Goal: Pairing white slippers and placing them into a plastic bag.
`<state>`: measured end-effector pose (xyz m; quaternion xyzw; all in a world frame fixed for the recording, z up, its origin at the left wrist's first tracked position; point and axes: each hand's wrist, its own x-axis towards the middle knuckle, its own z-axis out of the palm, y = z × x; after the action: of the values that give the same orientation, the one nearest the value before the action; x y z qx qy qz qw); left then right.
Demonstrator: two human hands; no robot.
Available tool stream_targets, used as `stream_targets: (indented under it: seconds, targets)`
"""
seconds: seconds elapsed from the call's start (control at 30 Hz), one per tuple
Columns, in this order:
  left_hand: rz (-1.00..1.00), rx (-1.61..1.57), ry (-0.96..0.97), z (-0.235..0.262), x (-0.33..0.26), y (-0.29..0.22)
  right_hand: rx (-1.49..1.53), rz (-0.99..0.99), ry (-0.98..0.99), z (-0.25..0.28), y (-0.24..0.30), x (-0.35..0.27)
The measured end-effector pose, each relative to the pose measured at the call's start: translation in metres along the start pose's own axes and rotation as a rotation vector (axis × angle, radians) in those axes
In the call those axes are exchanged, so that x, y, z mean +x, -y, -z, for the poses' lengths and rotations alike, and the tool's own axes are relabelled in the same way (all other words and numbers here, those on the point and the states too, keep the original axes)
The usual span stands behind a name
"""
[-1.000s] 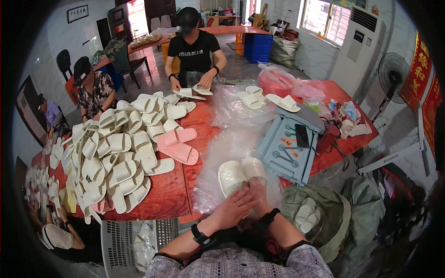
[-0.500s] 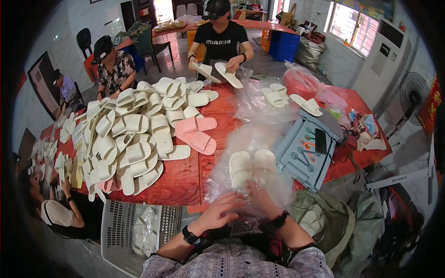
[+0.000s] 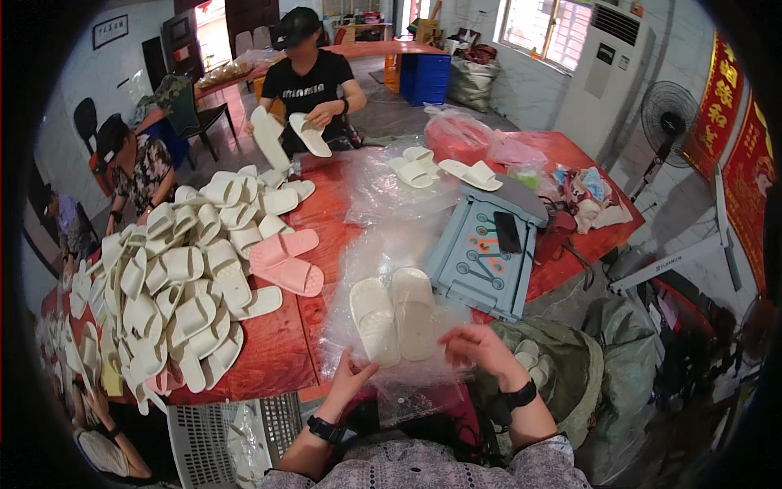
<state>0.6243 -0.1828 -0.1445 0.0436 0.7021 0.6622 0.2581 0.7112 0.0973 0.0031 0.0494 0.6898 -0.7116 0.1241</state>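
A pair of off-white slippers point(image 3: 394, 316) lies side by side in a clear plastic bag point(image 3: 340, 306) on the red table in front of me. My left hand point(image 3: 352, 380) is at the bag's near left edge, thumb and fingers apart, by the heel of the left slipper. To the right of the slippers hovers my right hand point(image 3: 481, 352), its fingers loosely bent and somewhat blurred, with nothing seen in it. The bag's near end point(image 3: 411, 401) hangs over the table edge toward me.
A big heap of off-white slippers point(image 3: 175, 281) and a pink pair point(image 3: 287, 262) lie left. On the right are a grey-blue plastic panel point(image 3: 485, 257) and a phone point(image 3: 507, 232). Below stand a grey crate point(image 3: 281, 424) and a green sack point(image 3: 562, 367). Across the table, a person point(image 3: 309, 85) holds slippers.
My view has swung to the right. My hands have moved apart from over the near end of the slippers to either side of them. The person opposite has spread their two slippers apart.
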Motion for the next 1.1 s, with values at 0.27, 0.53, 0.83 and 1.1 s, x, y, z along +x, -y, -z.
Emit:
stream_targets:
  seconds: [0.27,0.53,0.83,1.1]
  targets:
    - [0.068,-0.137,0.057,0.028,0.008,0.053,-0.485,0.233,-0.956,0.166,-0.085,0.083]
    - [0.173,-0.318,-0.059,0.021,0.006,0.049,-0.986,-0.089,-1.235,0.259,-0.083,0.143]
    - [0.223,-0.317,-0.059,0.023,0.020,0.056,-0.982,-0.375,-1.085,0.286,-0.086,0.170]
    - [0.238,-0.359,-0.097,0.021,0.014,0.057,-0.863,-0.480,-1.001,0.290,-0.072,0.153]
